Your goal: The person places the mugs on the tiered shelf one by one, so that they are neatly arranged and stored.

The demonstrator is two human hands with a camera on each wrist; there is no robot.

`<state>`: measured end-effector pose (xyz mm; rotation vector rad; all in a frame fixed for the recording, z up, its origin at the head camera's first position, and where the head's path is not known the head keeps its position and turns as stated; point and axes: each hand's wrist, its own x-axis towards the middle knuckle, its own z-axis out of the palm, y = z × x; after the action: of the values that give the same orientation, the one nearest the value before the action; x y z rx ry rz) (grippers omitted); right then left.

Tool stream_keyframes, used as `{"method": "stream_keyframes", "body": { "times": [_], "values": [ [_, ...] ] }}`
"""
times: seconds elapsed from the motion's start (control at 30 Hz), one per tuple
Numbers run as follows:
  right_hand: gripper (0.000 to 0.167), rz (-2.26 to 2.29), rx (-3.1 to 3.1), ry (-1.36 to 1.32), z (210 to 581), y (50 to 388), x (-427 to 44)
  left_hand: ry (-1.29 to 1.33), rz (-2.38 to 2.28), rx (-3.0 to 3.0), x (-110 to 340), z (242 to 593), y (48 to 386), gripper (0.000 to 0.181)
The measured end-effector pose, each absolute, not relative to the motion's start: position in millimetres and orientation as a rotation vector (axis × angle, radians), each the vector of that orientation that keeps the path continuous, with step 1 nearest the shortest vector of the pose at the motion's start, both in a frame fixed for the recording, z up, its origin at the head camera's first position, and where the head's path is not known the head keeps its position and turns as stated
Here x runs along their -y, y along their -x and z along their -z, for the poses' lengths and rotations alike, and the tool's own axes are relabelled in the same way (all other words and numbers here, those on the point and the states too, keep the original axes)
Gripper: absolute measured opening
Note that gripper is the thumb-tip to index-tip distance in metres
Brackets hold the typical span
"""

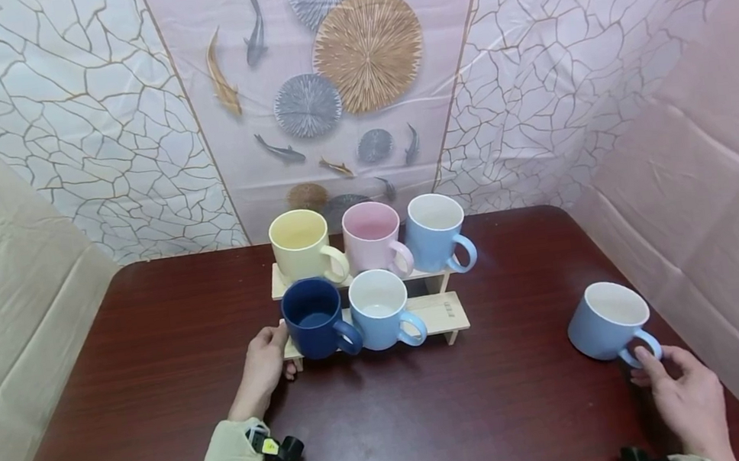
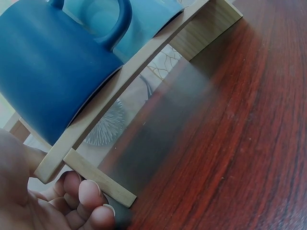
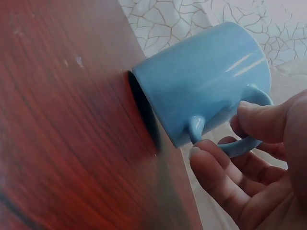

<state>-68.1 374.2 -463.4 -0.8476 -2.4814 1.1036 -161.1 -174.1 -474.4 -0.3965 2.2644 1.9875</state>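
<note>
My left hand [image 1: 265,366] holds the left end of a two-tier wooden rack [image 1: 440,312], thumb above the lower shelf and fingers curled beneath it. Just beside it on that shelf stands a navy mug [image 1: 312,330], then a light blue mug [image 1: 375,322]. The upper tier bears a yellow mug [image 1: 296,253], a pink mug [image 1: 368,250] and another light blue mug [image 1: 429,242]. Far to the right, my right hand [image 1: 690,395] pinches the handle of a separate light blue mug [image 3: 201,81]. That mug leans a little, its base at the table with a dark gap along one side.
The dark red wooden table [image 1: 435,422] runs back to a patterned cloth [image 1: 102,140] behind the rack. Pale padded panels [image 1: 694,167] flank both sides, the right one close to my right hand. The lower shelf's right end is bare wood.
</note>
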Motion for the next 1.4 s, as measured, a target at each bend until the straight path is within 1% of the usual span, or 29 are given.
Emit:
{"method": "stream_keyframes", "body": {
  "times": [0.3,0.53,0.67,0.83,1.03,1.23,1.4],
  "values": [
    [0.041,-1.096,2.446,0.847,467,63,-367,0.373,-1.963,-2.251,172,475,160,0.043],
    [0.039,-1.158,2.439,0.832,461,63,-357,0.372,-1.944,-2.264,169,475,160,0.043],
    [0.035,-1.228,2.396,0.787,455,66,-347,0.370,-1.929,-2.261,169,474,160,0.044],
    [0.028,-1.329,2.316,0.668,442,80,-329,0.356,-1.941,-2.271,172,472,162,0.046],
    [0.030,-1.389,2.315,0.539,430,94,-311,0.383,-1.940,-2.296,177,470,160,0.046],
    [0.032,-1.388,2.331,0.483,424,94,-301,0.383,-1.951,-2.280,178,472,158,0.045],
    [0.029,-1.374,2.326,0.445,421,91,-295,0.376,-1.962,-2.263,176,473,158,0.044]
  ]
}}
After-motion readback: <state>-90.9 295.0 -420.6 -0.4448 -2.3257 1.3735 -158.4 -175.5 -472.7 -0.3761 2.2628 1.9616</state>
